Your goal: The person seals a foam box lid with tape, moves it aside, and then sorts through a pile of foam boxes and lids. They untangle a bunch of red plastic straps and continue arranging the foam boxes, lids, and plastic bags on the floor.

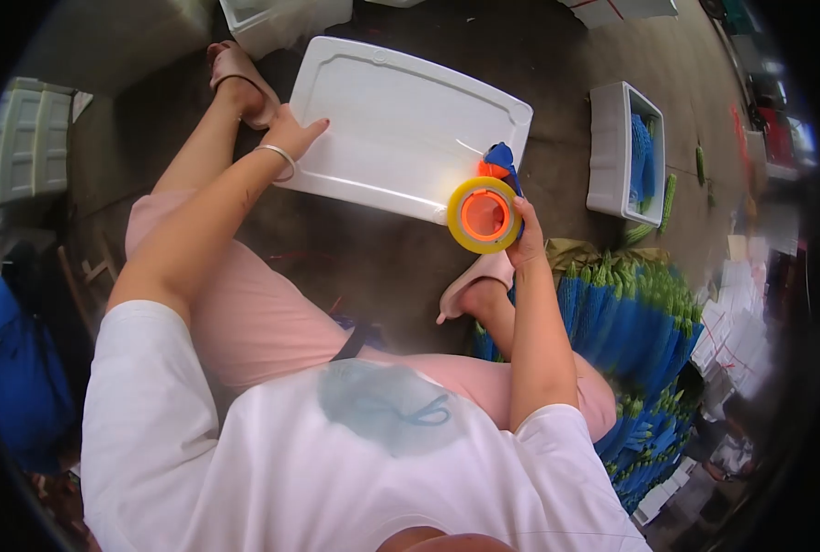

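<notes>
Left arm (198, 225) extended, left grip (290, 136) thumb out (fingers hidden), right arm (543, 345) forward, right grip (526, 235) curled

No text, label, brand, number or sign can be read in this view from the wearer's head. The white rectangular lid (396, 124) shows no legible lettering, and neither does the yellow tape roll (462, 233) with its orange core. On the front of the white shirt (281, 460), a grey-blue patch (355, 405) carries a darker blue looping line that forms no readable word. Any print on the white boxes (737, 317) at the far right is too small and blurred to make out.
</notes>
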Demonstrator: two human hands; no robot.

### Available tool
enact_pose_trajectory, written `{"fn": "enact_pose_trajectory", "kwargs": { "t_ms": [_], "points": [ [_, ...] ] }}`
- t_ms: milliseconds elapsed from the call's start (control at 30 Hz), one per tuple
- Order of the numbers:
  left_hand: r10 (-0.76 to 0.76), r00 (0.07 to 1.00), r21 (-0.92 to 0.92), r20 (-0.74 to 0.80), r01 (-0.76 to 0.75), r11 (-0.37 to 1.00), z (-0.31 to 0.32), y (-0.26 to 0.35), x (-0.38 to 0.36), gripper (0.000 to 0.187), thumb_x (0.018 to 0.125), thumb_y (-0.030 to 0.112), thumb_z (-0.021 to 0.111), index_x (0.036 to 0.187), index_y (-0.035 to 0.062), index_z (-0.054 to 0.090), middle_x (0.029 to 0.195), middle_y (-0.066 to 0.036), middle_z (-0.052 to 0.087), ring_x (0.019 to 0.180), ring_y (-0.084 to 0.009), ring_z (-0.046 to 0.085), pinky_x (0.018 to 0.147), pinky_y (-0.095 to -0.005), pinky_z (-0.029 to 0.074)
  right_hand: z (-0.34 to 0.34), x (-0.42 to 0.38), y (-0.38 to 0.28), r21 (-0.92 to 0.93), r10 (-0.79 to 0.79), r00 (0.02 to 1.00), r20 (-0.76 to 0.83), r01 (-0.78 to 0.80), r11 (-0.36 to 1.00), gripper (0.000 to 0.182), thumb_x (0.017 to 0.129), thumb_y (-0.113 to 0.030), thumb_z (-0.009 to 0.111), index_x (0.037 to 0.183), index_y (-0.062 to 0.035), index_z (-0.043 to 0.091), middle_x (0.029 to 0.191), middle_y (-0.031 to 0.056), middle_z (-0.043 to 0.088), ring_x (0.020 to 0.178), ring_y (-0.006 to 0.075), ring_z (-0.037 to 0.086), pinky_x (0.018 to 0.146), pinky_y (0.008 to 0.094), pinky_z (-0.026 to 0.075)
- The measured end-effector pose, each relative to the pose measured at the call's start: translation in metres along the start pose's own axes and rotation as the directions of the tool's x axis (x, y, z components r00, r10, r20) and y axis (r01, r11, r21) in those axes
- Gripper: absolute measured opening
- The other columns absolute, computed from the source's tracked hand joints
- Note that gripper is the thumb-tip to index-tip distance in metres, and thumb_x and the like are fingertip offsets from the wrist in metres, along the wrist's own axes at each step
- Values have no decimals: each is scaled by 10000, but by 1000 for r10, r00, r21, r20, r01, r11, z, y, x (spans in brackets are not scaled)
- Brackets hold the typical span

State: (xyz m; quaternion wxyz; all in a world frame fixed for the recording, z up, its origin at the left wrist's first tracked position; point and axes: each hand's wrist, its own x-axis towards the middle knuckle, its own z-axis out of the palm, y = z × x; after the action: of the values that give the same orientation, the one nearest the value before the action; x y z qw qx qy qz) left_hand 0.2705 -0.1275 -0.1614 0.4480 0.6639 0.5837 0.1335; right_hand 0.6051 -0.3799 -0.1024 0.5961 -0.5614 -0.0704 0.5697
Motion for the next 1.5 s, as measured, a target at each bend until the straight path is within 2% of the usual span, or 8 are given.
{"fn": "enact_pose_trajectory", "kwargs": {
  "t_ms": [133,233,333,467,567,667,767,1500],
  "points": [
    [-171,967,95,188,156,983,-2,13,-50,698,830,426,645,1200,-114,405,1171,-230,536,1072,-276,554,912,-345,443,-18,-51,0,61,119,992,28,-121,991,468,786,-247,624,1199,-35,560,1047,88,633,927,189,616,876,306,491],
    [-357,751,333,555,192,923,-32,55,-63,674,846,494,588,1182,-74,453,1088,-203,576,942,-266,596,809,-351,479,-14,-70,-58,-490,321,947,-1,-281,826,653,730,-110,613,1361,-41,455,1175,74,594,1005,142,579,936,274,427],
    [-459,644,665,612,-104,740,-45,74,-34,555,864,561,490,909,26,631,736,-110,624,690,-249,602,664,-362,472,11,-66,-104,-579,263,964,34,-195,791,682,692,-89,636,1351,-37,471,1171,81,597,1029,140,574,953,267,415],
    [96,929,552,358,-293,781,-46,105,-17,395,923,395,491,928,30,643,760,-62,640,718,-182,615,647,-315,479,57,-39,-138,-633,90,975,205,62,772,657,693,-106,662,1325,-33,501,1192,96,589,1077,151,559,978,276,398],
    [130,876,-323,465,31,946,-27,114,2,459,913,460,517,976,21,634,846,-53,647,742,-141,615,651,-284,484,100,-21,-124,-744,-93,969,228,235,625,678,680,-87,701,1327,-45,502,1172,103,596,1063,145,557,943,279,424],
    [5,680,-377,733,400,835,-9,151,0,507,918,528,490,967,44,631,816,-16,613,713,-102,578,627,-249,467,124,-22,-84,-883,-349,844,408,462,85,678,629,-122,736,1283,-160,563,876,90,582,746,193,615,693,298,503],
    [-15,634,-327,773,417,848,12,169,1,432,913,489,523,859,74,631,699,26,534,616,-70,482,562,-214,401,127,-31,-47,-863,-476,742,473,498,-81,743,573,-154,773,1283,-185,555,780,72,512,589,211,555,526,320,482],
    [396,627,-73,671,-476,877,56,205,46,334,930,341,537,895,30,652,792,-80,642,686,-167,554,663,-321,461,154,-54,-26,-975,-507,861,32,138,173,787,641,-207,764,1365,-163,459,834,116,524,665,263,565,610,358,494]
  ]
}}
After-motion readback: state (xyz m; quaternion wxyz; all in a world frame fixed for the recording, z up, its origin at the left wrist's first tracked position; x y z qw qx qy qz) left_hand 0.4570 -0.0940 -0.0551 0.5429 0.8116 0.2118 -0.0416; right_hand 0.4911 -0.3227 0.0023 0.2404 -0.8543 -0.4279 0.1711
